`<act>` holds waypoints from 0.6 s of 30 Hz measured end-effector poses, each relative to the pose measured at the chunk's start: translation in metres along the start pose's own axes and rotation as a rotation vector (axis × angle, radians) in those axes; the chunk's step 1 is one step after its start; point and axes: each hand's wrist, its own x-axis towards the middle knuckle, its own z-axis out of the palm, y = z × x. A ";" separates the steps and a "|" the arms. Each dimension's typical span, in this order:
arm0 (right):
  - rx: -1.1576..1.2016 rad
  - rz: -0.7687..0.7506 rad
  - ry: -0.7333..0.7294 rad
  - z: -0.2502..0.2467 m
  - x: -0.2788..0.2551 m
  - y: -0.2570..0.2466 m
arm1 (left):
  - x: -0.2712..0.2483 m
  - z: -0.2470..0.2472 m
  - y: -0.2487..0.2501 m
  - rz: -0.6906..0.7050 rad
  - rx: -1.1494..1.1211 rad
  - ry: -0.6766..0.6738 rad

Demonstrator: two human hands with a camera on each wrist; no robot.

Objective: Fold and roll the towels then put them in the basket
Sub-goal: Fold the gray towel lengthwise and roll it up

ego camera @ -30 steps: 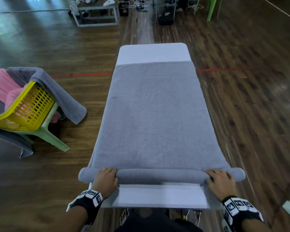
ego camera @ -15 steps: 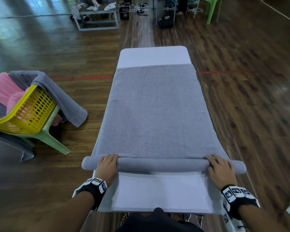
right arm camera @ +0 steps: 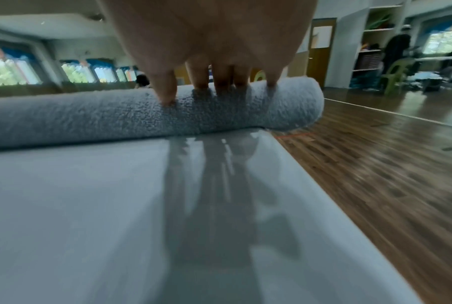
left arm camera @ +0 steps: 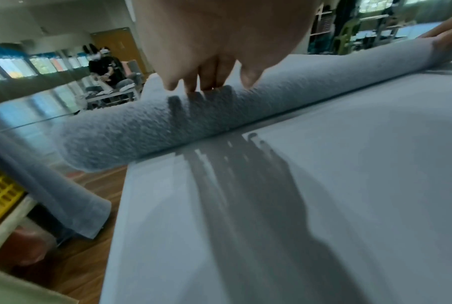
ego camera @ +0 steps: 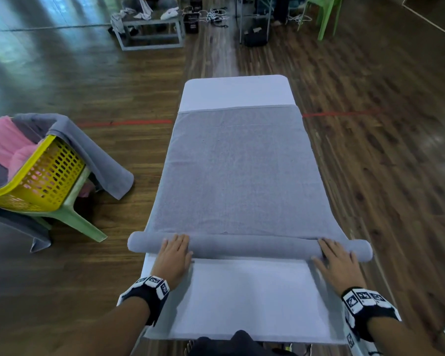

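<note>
Head view shows a long grey terry towel [ego camera: 238, 170] spread lengthwise down a narrow white table [ego camera: 249, 301] in the middle of the frame, its near end wound into a thick roll [ego camera: 249, 247] lying crosswise. Both ends of the roll stick out past the table's long edges. The left hand [ego camera: 174, 255] lies flat on the roll near its left end, fingers straight and together; the right hand [ego camera: 338, 260] lies the same way near the right end, gripping nothing. In the left wrist view the fingertips [left arm camera: 193, 86] press into the pile; in the right wrist view the fingertips [right arm camera: 220, 83] do likewise just short of the roll's rounded end.

Bare white tabletop fills the lower centre of the frame between roll and body, and a strip shows beyond the towel's far hem. At the left of the frame a yellow perforated plastic basket [ego camera: 44, 176] sits on a pale green plastic chair [ego camera: 75, 214], well apart from the table. It holds pink cloth [ego camera: 8, 145], and a loose grey towel [ego camera: 95, 155] drapes over its rim towards the floor. Dark wood floor [ego camera: 383, 163] lies open along both long sides.
</note>
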 end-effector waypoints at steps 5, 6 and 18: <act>0.017 -0.018 -0.025 0.010 0.010 0.011 | 0.002 -0.005 0.010 0.020 -0.027 -0.050; 0.032 -0.011 -0.010 0.006 0.013 0.005 | 0.007 -0.007 0.008 0.016 -0.016 -0.036; -0.058 -0.088 -0.076 0.002 0.002 -0.033 | -0.022 -0.010 -0.031 -0.023 -0.066 -0.085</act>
